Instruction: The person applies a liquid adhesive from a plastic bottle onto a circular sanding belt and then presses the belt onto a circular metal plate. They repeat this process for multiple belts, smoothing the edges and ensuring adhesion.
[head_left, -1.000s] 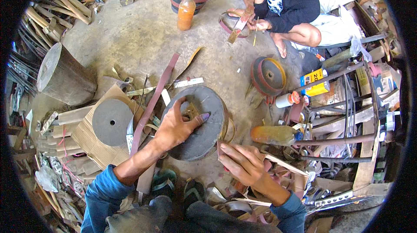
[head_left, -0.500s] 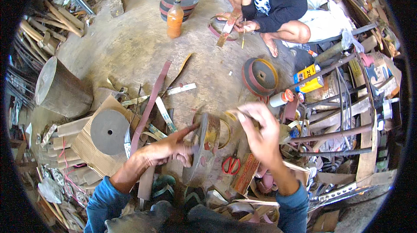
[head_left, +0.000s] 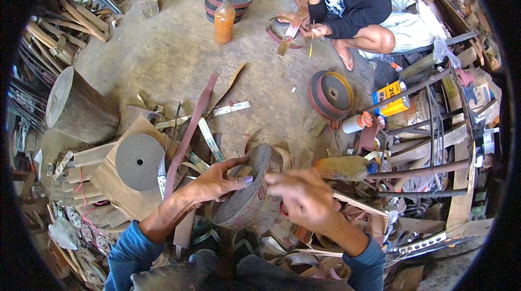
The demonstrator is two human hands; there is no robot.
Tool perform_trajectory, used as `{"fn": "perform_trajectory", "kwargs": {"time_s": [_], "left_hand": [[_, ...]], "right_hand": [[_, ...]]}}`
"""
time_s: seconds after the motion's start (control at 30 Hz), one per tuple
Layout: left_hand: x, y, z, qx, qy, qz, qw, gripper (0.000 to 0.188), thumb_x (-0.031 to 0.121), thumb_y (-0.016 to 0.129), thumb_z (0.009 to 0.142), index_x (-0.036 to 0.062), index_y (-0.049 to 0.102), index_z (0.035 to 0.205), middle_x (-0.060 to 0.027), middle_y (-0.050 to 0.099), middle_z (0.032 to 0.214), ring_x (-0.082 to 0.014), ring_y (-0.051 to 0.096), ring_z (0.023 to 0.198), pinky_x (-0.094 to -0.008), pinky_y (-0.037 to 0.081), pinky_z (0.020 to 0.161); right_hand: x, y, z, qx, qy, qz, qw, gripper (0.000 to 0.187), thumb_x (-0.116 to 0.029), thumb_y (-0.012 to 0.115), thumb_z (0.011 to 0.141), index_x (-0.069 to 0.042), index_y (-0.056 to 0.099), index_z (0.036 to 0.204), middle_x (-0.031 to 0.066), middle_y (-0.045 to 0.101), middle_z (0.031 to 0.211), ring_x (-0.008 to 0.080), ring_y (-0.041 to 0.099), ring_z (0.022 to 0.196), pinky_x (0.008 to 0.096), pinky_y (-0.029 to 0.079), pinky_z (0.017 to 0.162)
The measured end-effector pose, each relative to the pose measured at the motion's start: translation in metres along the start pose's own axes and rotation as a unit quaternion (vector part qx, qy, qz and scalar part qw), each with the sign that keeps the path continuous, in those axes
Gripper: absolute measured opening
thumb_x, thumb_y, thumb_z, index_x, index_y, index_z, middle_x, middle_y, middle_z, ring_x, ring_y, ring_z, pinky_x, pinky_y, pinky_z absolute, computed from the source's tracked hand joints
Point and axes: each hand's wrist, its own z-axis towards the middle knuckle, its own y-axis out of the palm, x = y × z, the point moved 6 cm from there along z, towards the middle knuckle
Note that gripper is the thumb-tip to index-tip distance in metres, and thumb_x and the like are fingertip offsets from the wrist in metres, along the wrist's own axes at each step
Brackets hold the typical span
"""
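Note:
A thick grey sanding wheel (head_left: 242,199) stands tilted on its edge between my forearms, low in the middle. My left hand (head_left: 223,181) grips it at the left face, with the thumb bent against that side and some fingers hidden near its middle. By the wheel's right rim is my right hand (head_left: 304,196), its fingers curled but smeared by motion. Whether it holds anything does not show. Behind the wheel, a pale ring-shaped edge (head_left: 286,158) is partly visible. Red-handled scissors are mostly covered by my right hand.
A flat grey disc (head_left: 140,162) lies on cardboard at left, beside a log stump (head_left: 81,106). Belt strips (head_left: 192,128) spread ahead. A bottle of orange liquid (head_left: 223,22) stands farther off. Another person (head_left: 353,9) squats at far right. A metal frame (head_left: 423,174) juts in at right.
My right hand has come down and left to the wheel's rim. My left hand has gone from loosely spread beside the wheel to gripping it. The wheel has turned, showing more of its left face.

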Motion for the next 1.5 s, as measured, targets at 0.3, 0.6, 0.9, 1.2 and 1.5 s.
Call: {"fn": "perform_trajectory", "kwargs": {"time_s": [0.3, 0.6, 0.9, 1.2, 1.5], "left_hand": [[0.005, 0.003, -0.006, -0.032, 0.008, -0.036, 0.999, 0.086, 0.044, 0.076, 0.087, 0.0069, 0.034, 0.152, 0.0078, 0.044, 0.061, -0.0044, 0.039, 0.050, -0.0224, 0.027, 0.044], [0.011, 0.005, -0.008, -0.079, 0.048, -0.078, 0.993, 0.088, 0.038, 0.079, 0.085, 0.0089, 0.033, 0.154, 0.0072, 0.049, 0.064, -0.0021, 0.039, 0.050, -0.0197, 0.028, 0.044], [0.011, 0.001, 0.000, -0.035, 0.100, -0.019, 0.994, 0.094, 0.031, 0.085, 0.080, 0.0058, 0.032, 0.154, 0.0017, 0.068, 0.080, 0.0003, 0.047, 0.060, -0.0180, 0.034, 0.050], [0.016, -0.002, 0.001, 0.015, 0.088, -0.027, 0.996, 0.092, 0.032, 0.083, 0.082, 0.0003, 0.032, 0.152, 0.0023, 0.067, 0.074, -0.0017, 0.044, 0.052, -0.0201, 0.032, 0.045], [0.024, 0.000, -0.002, 0.027, 0.078, -0.035, 0.996, 0.093, 0.036, 0.082, 0.083, -0.0013, 0.031, 0.151, 0.0047, 0.061, 0.068, -0.0021, 0.044, 0.053, -0.0201, 0.031, 0.046]], "right_hand": [[0.043, -0.011, -0.005, 0.084, 0.111, 0.190, 0.972, 0.005, -0.005, 0.060, 0.097, -0.003, 0.056, 0.098, 0.0196, 0.071, 0.107, 0.0238, 0.068, 0.098, 0.0374, 0.054, 0.085], [0.066, -0.026, -0.009, 0.154, 0.251, 0.169, 0.941, 0.011, -0.002, 0.060, 0.097, 0.001, 0.058, 0.107, 0.0095, 0.070, 0.105, 0.0133, 0.065, 0.098, 0.0300, 0.051, 0.089], [0.048, -0.005, -0.004, 0.095, 0.191, 0.146, 0.966, 0.017, 0.004, 0.059, 0.093, -0.002, 0.060, 0.109, 0.0140, 0.070, 0.106, 0.0240, 0.067, 0.100, 0.0345, 0.052, 0.089], [-0.015, -0.006, -0.016, 0.113, 0.027, 0.041, 0.992, 0.014, 0.010, 0.059, 0.088, -0.003, 0.059, 0.094, 0.0192, 0.072, 0.110, 0.0268, 0.067, 0.089, 0.0362, 0.054, 0.078], [-0.022, -0.003, -0.032, 0.052, -0.083, -0.102, 0.990, 0.023, 0.000, 0.067, 0.084, -0.005, 0.064, 0.106, 0.0180, 0.068, 0.118, 0.0309, 0.067, 0.105, 0.0363, 0.055, 0.085]]}}
